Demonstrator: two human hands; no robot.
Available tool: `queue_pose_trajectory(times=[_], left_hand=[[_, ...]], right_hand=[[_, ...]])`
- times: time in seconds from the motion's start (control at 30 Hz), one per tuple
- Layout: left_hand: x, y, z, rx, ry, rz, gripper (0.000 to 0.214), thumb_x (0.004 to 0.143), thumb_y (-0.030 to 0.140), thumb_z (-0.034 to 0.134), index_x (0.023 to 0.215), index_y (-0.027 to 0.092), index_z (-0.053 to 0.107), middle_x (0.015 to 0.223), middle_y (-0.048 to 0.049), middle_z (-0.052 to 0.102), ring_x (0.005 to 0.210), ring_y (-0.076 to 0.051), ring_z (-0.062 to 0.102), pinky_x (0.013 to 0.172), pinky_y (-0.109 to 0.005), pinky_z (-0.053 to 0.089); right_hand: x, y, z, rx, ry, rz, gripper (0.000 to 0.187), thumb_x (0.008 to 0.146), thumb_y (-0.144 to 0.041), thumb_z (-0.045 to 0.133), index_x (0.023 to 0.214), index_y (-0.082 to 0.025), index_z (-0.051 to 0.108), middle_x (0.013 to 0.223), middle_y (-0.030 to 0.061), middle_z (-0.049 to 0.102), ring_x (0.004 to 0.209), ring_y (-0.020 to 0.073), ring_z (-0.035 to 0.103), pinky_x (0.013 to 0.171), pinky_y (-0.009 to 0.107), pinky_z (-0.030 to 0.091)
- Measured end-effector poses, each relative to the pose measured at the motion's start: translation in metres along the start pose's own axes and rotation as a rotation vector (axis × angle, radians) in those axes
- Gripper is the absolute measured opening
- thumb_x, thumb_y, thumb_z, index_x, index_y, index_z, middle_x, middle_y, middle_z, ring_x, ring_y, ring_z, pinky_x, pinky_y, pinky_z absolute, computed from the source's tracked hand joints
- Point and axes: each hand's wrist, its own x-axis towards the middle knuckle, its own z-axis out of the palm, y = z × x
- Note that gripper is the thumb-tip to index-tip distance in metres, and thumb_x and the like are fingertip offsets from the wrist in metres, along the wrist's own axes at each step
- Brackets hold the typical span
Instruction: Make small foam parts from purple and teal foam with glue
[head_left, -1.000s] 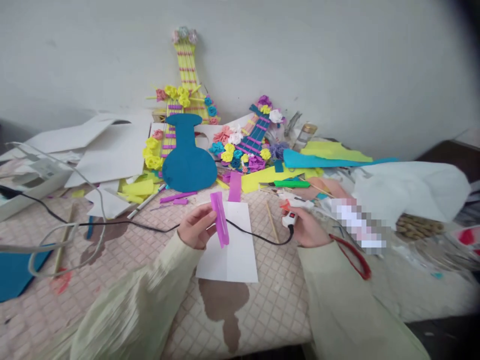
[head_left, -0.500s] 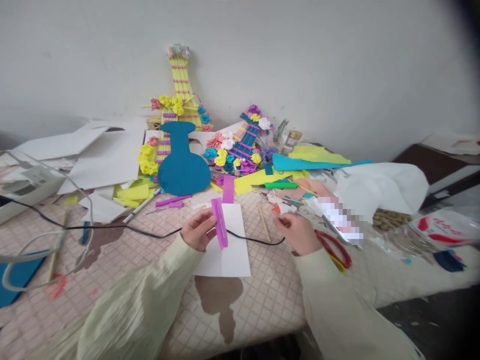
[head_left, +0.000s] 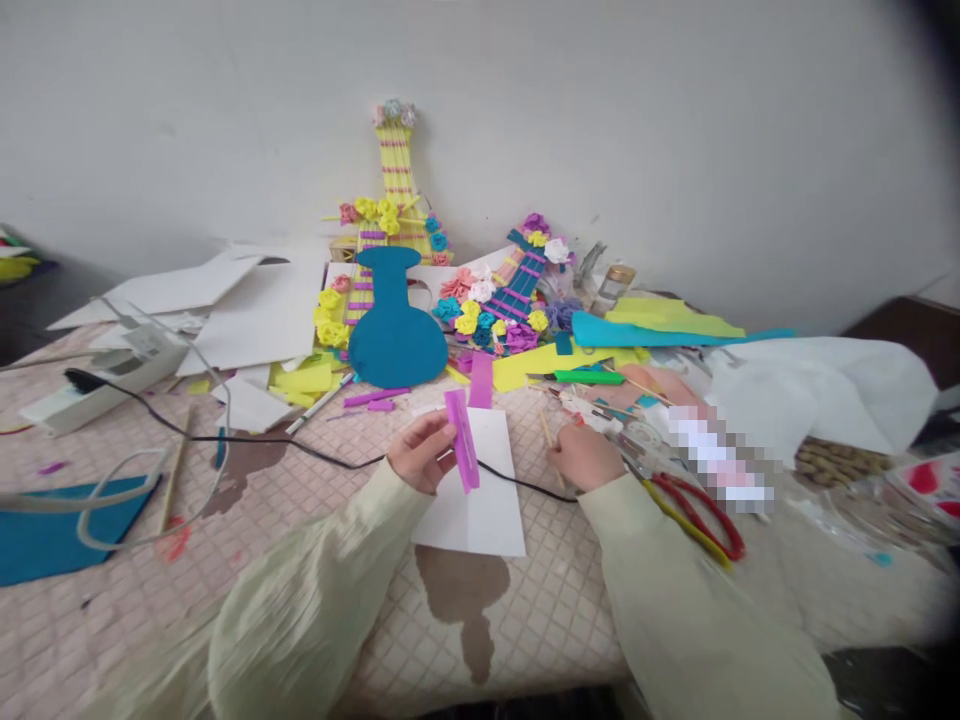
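A folded strip of purple crepe paper (head_left: pixel 461 442) is pinched upright between the thumb and fingers of my left hand (head_left: pixel 424 450), above a creased white sheet (head_left: pixel 495 500). My right hand (head_left: pixel 589 457) rests low over the table, its fingers curled closed on a thin wooden stick (head_left: pixel 547 428); the fingertips are partly hidden. A black cable (head_left: pixel 337 461) runs behind the left hand and across the white sheet. Just beyond the sheet lies a flat purple paper piece (head_left: pixel 481 382). A glue gun (head_left: pixel 589 410) lies beyond the right hand.
A blue vase-shaped cutout (head_left: pixel 397 345) stands before flower-decorated vase shapes (head_left: pixel 517 285) along the wall. Red-and-yellow-handled scissors (head_left: pixel 701 520) lie right of my right forearm. A phone (head_left: pixel 716 455) with a blurred screen is farther right. At left are a power strip (head_left: pixel 112 385) and blue sheet (head_left: pixel 67 530).
My right hand has moved left and down onto the wooden stick. My left hand still holds the purple strip. The view has turned slightly left, so everything appears shifted right.
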Motion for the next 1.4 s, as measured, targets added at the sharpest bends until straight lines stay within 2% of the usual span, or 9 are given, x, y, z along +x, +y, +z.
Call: queue_pose_trajectory(times=[0.17, 0.27, 0.37, 0.43, 0.5, 0.67, 0.9, 1.1, 1.4], left_hand=[[0.000, 0.001, 0.000, -0.036, -0.012, -0.021, 0.029, 0.046, 0.022, 0.080, 0.071, 0.016, 0.067, 0.059, 0.0029, 0.065, 0.052, -0.007, 0.057, 0.049, -0.016, 0.044], [0.002, 0.002, -0.001, -0.043, -0.014, -0.035, 0.028, 0.048, 0.022, 0.079, 0.072, 0.016, 0.066, 0.059, 0.0027, 0.065, 0.052, -0.007, 0.057, 0.049, -0.016, 0.044], [0.004, 0.002, -0.003, -0.027, -0.014, -0.046, 0.028, 0.050, 0.023, 0.078, 0.074, 0.016, 0.066, 0.060, 0.0028, 0.064, 0.054, -0.007, 0.057, 0.052, -0.017, 0.045], [0.005, 0.001, -0.005, -0.020, -0.013, -0.050, 0.028, 0.051, 0.025, 0.078, 0.075, 0.017, 0.066, 0.061, 0.0025, 0.063, 0.055, -0.007, 0.058, 0.053, -0.018, 0.046], [0.006, 0.000, -0.006, -0.021, -0.010, -0.055, 0.026, 0.052, 0.025, 0.077, 0.074, 0.017, 0.066, 0.062, 0.0025, 0.063, 0.055, -0.007, 0.058, 0.052, -0.018, 0.046], [0.006, -0.002, -0.005, -0.043, 0.008, -0.080, 0.026, 0.053, 0.023, 0.077, 0.077, 0.018, 0.067, 0.067, 0.0015, 0.066, 0.060, -0.009, 0.060, 0.057, -0.020, 0.048], [0.006, -0.003, -0.006, -0.007, 0.061, -0.090, 0.020, 0.057, 0.019, 0.074, 0.076, 0.017, 0.068, 0.078, -0.0014, 0.069, 0.067, -0.011, 0.063, 0.062, -0.022, 0.050], [0.009, -0.007, -0.010, 0.007, 0.063, -0.102, 0.018, 0.058, 0.018, 0.073, 0.075, 0.016, 0.068, 0.069, -0.0017, 0.069, 0.062, -0.011, 0.062, 0.063, -0.023, 0.050], [0.010, -0.006, -0.011, 0.066, 0.078, -0.088, 0.020, 0.055, 0.022, 0.076, 0.073, 0.015, 0.070, 0.075, -0.0027, 0.071, 0.067, -0.012, 0.064, 0.063, -0.021, 0.052]], right_hand=[[-0.001, -0.015, -0.019, 0.211, 0.047, -0.131, 0.019, 0.076, -0.026, 0.044, 0.065, -0.015, 0.055, 0.068, 0.0090, 0.061, 0.070, 0.0200, 0.058, 0.063, 0.031, 0.040], [-0.003, -0.032, -0.022, 0.405, -0.033, -0.282, 0.025, 0.082, -0.032, 0.038, 0.071, -0.016, 0.053, 0.067, 0.0029, 0.060, 0.059, 0.0119, 0.055, 0.058, 0.025, 0.042], [-0.005, -0.047, -0.013, 0.846, -0.167, -0.373, 0.025, 0.081, -0.039, 0.044, 0.079, -0.016, 0.053, 0.063, -0.0005, 0.058, 0.051, 0.0087, 0.051, 0.050, 0.022, 0.041], [-0.008, -0.052, -0.003, 1.209, -0.212, -0.351, 0.027, 0.076, -0.038, 0.053, 0.092, -0.016, 0.054, 0.061, -0.0027, 0.055, 0.050, 0.0082, 0.049, 0.048, 0.022, 0.039], [-0.011, -0.054, 0.005, 1.401, -0.199, -0.286, 0.035, 0.073, -0.036, 0.059, 0.102, -0.016, 0.054, 0.060, -0.0038, 0.052, 0.051, 0.0080, 0.047, 0.047, 0.021, 0.038], [-0.024, -0.054, 0.013, 1.341, -0.160, -0.245, 0.038, 0.074, -0.037, 0.057, 0.106, -0.015, 0.058, 0.059, -0.0028, 0.049, 0.051, 0.0082, 0.045, 0.045, 0.021, 0.037], [-0.036, -0.055, 0.017, 1.146, -0.035, -0.347, 0.035, 0.078, -0.033, 0.053, 0.110, -0.018, 0.058, 0.067, -0.0008, 0.055, 0.058, 0.0090, 0.048, 0.052, 0.021, 0.043], [-0.038, -0.058, 0.020, 1.018, 0.077, -0.477, 0.030, 0.079, -0.027, 0.052, 0.106, -0.018, 0.060, 0.076, 0.0025, 0.061, 0.068, 0.0127, 0.054, 0.063, 0.026, 0.047], [-0.038, -0.060, 0.020, 0.863, 0.167, -0.602, 0.030, 0.081, -0.025, 0.048, 0.108, -0.015, 0.057, 0.071, 0.0019, 0.061, 0.063, 0.0114, 0.054, 0.061, 0.025, 0.046]])
